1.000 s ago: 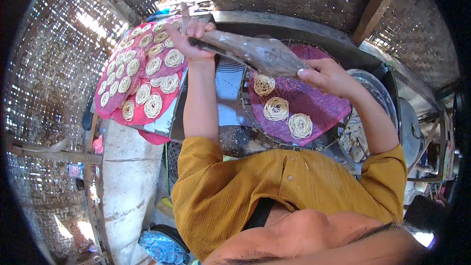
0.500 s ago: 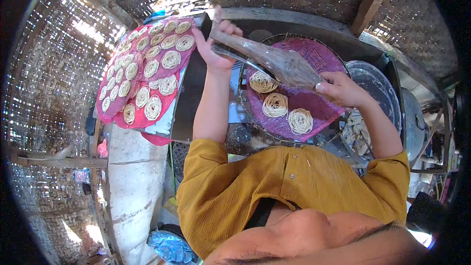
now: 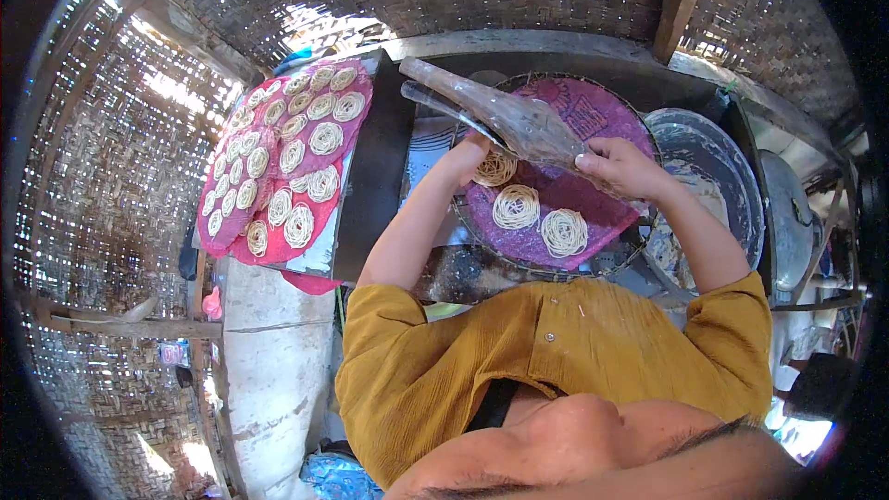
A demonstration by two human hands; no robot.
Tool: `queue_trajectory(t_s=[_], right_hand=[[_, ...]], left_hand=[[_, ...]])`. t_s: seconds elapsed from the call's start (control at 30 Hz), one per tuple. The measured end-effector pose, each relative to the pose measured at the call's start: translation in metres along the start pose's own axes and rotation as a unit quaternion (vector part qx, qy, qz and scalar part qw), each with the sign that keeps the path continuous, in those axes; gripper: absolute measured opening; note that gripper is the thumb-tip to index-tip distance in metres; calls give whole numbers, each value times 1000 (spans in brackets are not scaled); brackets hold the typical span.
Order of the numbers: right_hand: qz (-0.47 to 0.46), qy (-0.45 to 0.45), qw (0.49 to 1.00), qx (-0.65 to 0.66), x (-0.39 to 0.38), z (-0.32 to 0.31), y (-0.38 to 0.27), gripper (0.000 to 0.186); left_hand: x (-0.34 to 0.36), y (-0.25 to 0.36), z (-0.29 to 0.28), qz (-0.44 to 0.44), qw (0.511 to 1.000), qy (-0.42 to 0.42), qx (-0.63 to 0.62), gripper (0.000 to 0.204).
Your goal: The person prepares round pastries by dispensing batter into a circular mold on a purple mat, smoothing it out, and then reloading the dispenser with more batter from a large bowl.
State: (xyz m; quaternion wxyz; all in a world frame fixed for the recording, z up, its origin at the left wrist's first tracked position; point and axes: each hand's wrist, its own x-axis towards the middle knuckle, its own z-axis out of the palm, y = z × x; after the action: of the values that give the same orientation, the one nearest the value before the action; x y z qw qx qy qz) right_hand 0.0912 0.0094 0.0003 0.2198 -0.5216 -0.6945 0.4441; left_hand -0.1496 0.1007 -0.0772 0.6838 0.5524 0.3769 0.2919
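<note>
My right hand (image 3: 622, 169) is closed round the wide end of a long, weathered wooden tool (image 3: 500, 116) with a second thin strip beneath it, angled over a round woven tray. My left hand (image 3: 464, 160) has dropped below the tool, beside a noodle coil (image 3: 496, 169); its fingers are mostly hidden, so what they touch is unclear. Two other pale noodle coils (image 3: 564, 231) lie toward the front of the purple mesh sheet (image 3: 607, 241) on that tray.
At the left, pink sheets (image 3: 319, 230) carry several noodle coils. A large bucket (image 3: 732, 213) with pale residue stands at the right, beside a metal lidded vessel (image 3: 785, 222). Woven bamboo walls (image 3: 111, 176) and a wooden post (image 3: 678, 9) surround the work area.
My left hand has let go of the tool's far end and moved down and right beneath it. The tool has swung slightly, still in my right hand.
</note>
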Motion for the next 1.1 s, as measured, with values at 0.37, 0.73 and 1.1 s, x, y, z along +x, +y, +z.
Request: queue_trajectory(t_s=[0.37,0.73,1.1], right_hand=[[58,58,988,132,-6,-1,3,32],[19,116,976,181,-44,0,10,42],[98,136,972,164,-86,-10,5,59]], left_hand=[[8,-17,-17,4,967,58,247,57],[-28,9,-4,236,633,231,700,54],[-31,97,145,190,774,188,575,21]])
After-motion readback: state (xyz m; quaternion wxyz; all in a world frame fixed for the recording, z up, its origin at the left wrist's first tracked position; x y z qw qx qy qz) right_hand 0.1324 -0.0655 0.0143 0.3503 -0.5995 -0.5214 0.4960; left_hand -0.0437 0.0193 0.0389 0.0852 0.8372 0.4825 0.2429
